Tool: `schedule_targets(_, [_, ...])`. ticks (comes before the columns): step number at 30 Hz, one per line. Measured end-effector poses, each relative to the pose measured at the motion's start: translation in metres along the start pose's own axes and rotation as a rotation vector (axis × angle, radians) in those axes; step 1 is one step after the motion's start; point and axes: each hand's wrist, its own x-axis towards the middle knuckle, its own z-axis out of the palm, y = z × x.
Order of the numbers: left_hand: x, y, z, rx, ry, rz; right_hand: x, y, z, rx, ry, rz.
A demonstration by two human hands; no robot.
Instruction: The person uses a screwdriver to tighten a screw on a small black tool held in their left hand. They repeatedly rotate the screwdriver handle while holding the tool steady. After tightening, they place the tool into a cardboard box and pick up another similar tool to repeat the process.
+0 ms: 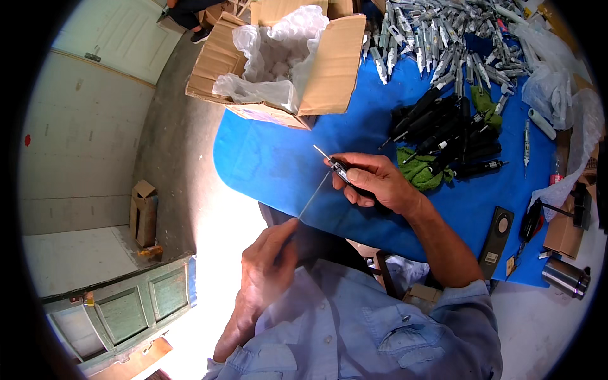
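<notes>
I am sitting at a blue table (272,164), whose rounded near-left corner is curving toward me. At its far-left corner an open cardboard box (329,66) is resting, lined with crumpled white plastic (272,57). Along the far edge a heap of grey pen-shaped tools (443,35) is spreading out, and nearer the middle a pile of black handles (443,130) is lying across two green cloths (421,170). By the right edge clear plastic bags (557,88) are bunching up, and near the near-right corner a steel cup (565,277) is standing off the table. My right hand (380,183) is clenching around a slim black tool (342,171) over the near edge, its thin metal tip pointing toward the box. My left hand (269,266) is pinching the lower end of a thin metal rod (315,197), which is running up to meet the tool beside my right fingers.
</notes>
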Motion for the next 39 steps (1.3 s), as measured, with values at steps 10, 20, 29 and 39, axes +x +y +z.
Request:
schedule_targets(10, [0.0036,-0.0013,0.0014,0.017,-0.002,0.01,0.0012,0.0028,-0.0015,-0.043,0.011,0.025])
schedule_targets(20, [0.0047,0.0006,0.0014,0.029,-0.001,0.006,0.0007,0.0016,-0.0005,-0.071,0.018,0.031])
schedule_targets(29, [0.005,0.0006,0.0021,0.044,0.0,0.015,0.0012,0.0011,0.0,-0.091,0.019,0.027])
schedule_targets(39, [0.0078,-0.0029,0.0014,0.073,0.01,0.112,0.0012,0.0007,0.0016,-0.084,0.023,0.018])
